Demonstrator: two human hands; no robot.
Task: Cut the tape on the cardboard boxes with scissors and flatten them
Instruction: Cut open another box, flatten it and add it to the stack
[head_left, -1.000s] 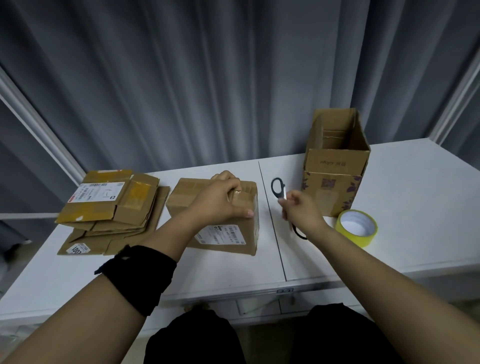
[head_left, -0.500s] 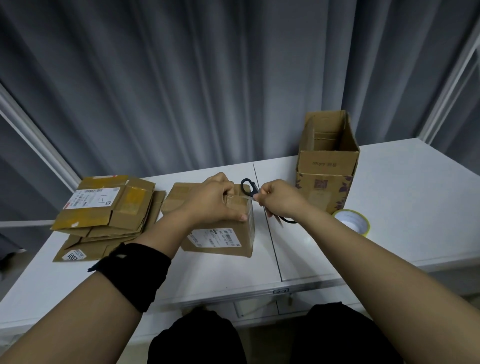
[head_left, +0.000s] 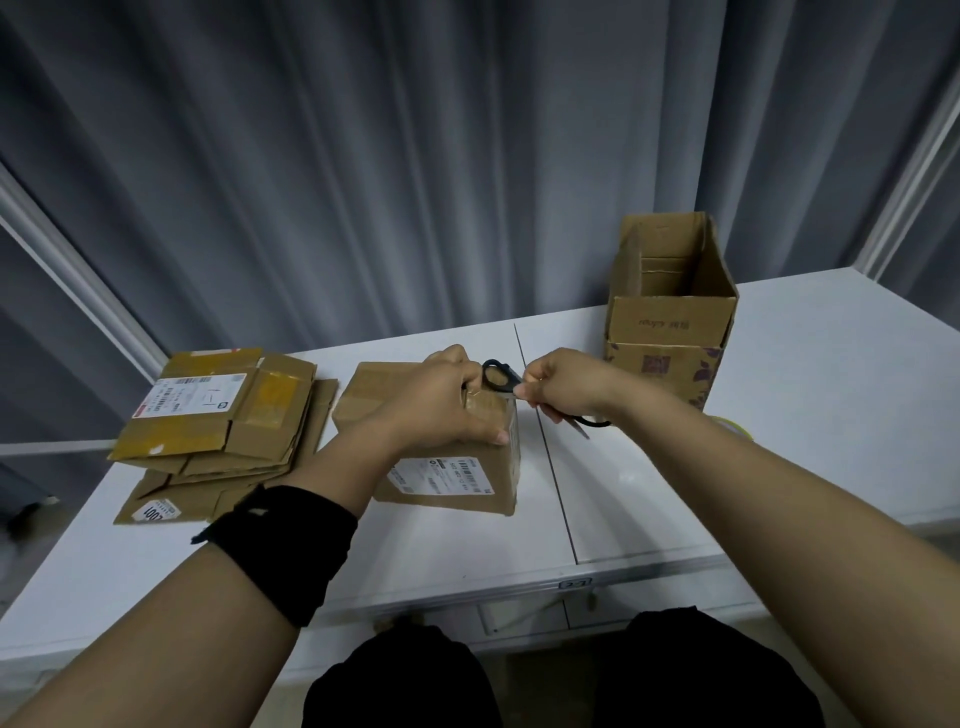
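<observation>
A small closed cardboard box (head_left: 452, 478) with a white shipping label stands in the middle of the white table (head_left: 831, 395). My left hand (head_left: 441, 405) presses flat on its top, fingers curled over the far right edge. My right hand (head_left: 566, 387) grips black-handled scissors (head_left: 496, 375) around their middle. One handle loop lies at the box's top right corner, right beside my left fingers. The other loop and a blade tip stick out below my right hand. A taller cardboard box (head_left: 670, 322) stands open-topped at the back right.
A stack of flattened cardboard boxes (head_left: 223, 415) lies at the left of the table. A sliver of a yellow tape roll (head_left: 735, 427) shows behind my right forearm. A seam (head_left: 550, 467) runs through the tabletop just right of the small box. Grey curtains hang behind.
My right hand has carried the scissors leftward from above the table to the small box's top right corner. My left hand has stayed on the box top.
</observation>
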